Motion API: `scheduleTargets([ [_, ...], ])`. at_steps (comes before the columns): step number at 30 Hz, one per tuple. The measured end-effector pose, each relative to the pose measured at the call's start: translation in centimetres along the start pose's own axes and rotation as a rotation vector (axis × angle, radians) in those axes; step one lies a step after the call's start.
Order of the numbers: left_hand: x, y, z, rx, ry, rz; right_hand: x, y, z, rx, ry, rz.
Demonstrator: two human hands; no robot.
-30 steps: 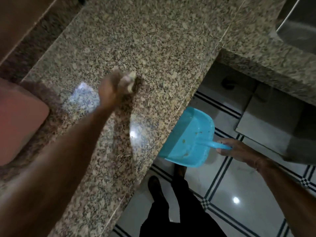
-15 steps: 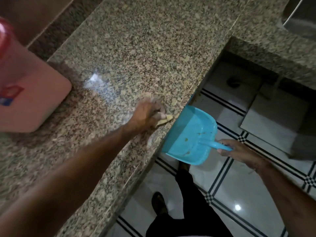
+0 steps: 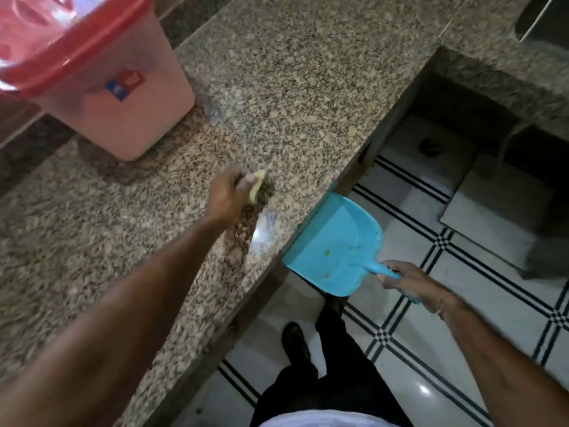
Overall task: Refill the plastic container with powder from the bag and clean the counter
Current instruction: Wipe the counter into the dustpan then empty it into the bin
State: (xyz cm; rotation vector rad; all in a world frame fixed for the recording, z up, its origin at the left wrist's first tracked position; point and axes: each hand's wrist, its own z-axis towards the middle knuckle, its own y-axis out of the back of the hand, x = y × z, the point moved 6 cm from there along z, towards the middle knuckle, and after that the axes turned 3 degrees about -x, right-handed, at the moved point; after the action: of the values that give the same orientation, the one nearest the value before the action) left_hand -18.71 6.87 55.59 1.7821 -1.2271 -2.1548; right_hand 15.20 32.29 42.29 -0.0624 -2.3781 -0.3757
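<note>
My left hand [image 3: 226, 195] presses a yellow-and-green sponge [image 3: 261, 188] on the speckled granite counter [image 3: 292, 87], a little way in from the front edge. My right hand [image 3: 406, 280] grips the handle of a blue dustpan [image 3: 335, 251], held below and against the counter's edge with its mouth toward the counter. A few crumbs lie in the pan. A pink plastic container [image 3: 120, 97] with a red lid stands at the back left of the counter. No bag is in view.
A steel sink [image 3: 545, 20] sits in the far right corner of the counter. Below is a white tiled floor [image 3: 462, 334] with black stripes. My legs and a dark shoe [image 3: 294, 337] stand close to the counter front.
My left hand with the sponge swept to the counter edge by the dustpan, then drew back inward. The dustpan stayed at the edge. The pink container has come into view as my head moved.
</note>
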Motion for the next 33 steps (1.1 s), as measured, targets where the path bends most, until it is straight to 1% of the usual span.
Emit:
scheduleTargets([
  [2, -0.5, -1.2, 1.3, 0.023, -0.034, 0.063, 0.3, -0.5, 0.0, -0.005, 0.0, -0.016],
  [3, -0.8, -2.7, 0.7, 0.076, -0.058, 0.063, 0.4, -0.7, -0.2, -0.002, -0.002, -0.026],
  [5, -1.8, -5.7, -1.7, 0.151, -0.127, 0.08, 0.3, -0.6, -0.9, -0.015, -0.007, -0.027],
  [7, -1.5, -6.3, -5.2, 0.158, -0.121, 0.071, 0.1, -1.0, -1.2, -0.006, -0.011, -0.034],
  [9, -0.6, -4.7, -8.2, 0.125, -0.059, -0.023, 0.8, -1.7, -1.5, 0.018, -0.011, -0.046],
  [10, -0.3, -3.1, -9.1, 0.101, 0.049, -0.14, 1.1, -2.1, -1.5, 0.026, -0.01, -0.054],
  [12, 1.5, 0.2, -9.5, -0.009, 0.371, -0.364, 1.6, -2.7, -1.4, 0.034, -0.014, -0.062],
  [13, 2.4, 2.1, -9.5, -0.094, 0.495, -0.443, 2.0, -3.1, -1.4, 0.038, -0.012, -0.063],
  [15, 4.8, 6.4, -9.3, -0.312, 0.589, -0.518, 2.8, -4.1, -1.2, 0.059, -0.01, -0.073],
  [16, 5.9, 8.2, -9.7, -0.415, 0.614, -0.512, 3.1, -4.7, -0.9, 0.073, -0.007, -0.083],
  [17, 6.5, 9.4, -10.3, -0.468, 0.627, -0.468, 3.4, -5.2, -0.7, 0.089, -0.001, -0.094],
  [18, 6.9, 9.8, -11.2, -0.442, 0.619, -0.414, 3.7, -5.8, -0.6, 0.11, 0.004, -0.107],
  [20, 5.9, 8.7, -13.2, -0.241, 0.57, -0.305, 4.1, -7.1, -0.4, 0.145, 0.016, -0.131],
  [21, 5.2, 8.1, -14.2, -0.155, 0.53, -0.298, 4.2, -7.6, -0.3, 0.159, 0.021, -0.138],
  [22, 4.8, 7.8, -14.8, -0.112, 0.513, -0.329, 4.3, -7.9, -0.3, 0.166, 0.021, -0.142],
  [23, 4.6, 8.1, -15.3, -0.116, 0.525, -0.376, 4.3, -8.1, -0.3, 0.172, 0.021, -0.148],
  [24, 5.2, 9.2, -15.9, -0.163, 0.567, -0.413, 4.3, -8.3, -0.3, 0.174, 0.018, -0.159],
  [26, 7.9, 12.3, -16.8, -0.33, 0.673, -0.466, 4.3, -8.5, -0.1, 0.17, 0.016, -0.175],
  [29, 13.7, 18.2, -18.1, -0.711, 0.809, -0.455, 4.7, -8.8, 0.2, 0.169, 0.016, -0.17],
  [30, 15.2, 19.9, -18.2, -0.829, 0.832, -0.429, 4.8, -9.0, 0.3, 0.169, 0.018, -0.169],
  [31, 16.8, 21.4, -18.0, -0.911, 0.855, -0.369, 4.8, -9.2, 0.4, 0.179, 0.023, -0.172],
  [32, 17.7, 22.6, -17.6, -0.961, 0.876, -0.287, 5.0, -9.4, 0.4, 0.188, 0.025, -0.18],
  [33, 19.0, 23.4, -17.2, -0.977, 0.901, -0.227, 5.1, -9.6, 0.4, 0.197, 0.026, -0.186],
])
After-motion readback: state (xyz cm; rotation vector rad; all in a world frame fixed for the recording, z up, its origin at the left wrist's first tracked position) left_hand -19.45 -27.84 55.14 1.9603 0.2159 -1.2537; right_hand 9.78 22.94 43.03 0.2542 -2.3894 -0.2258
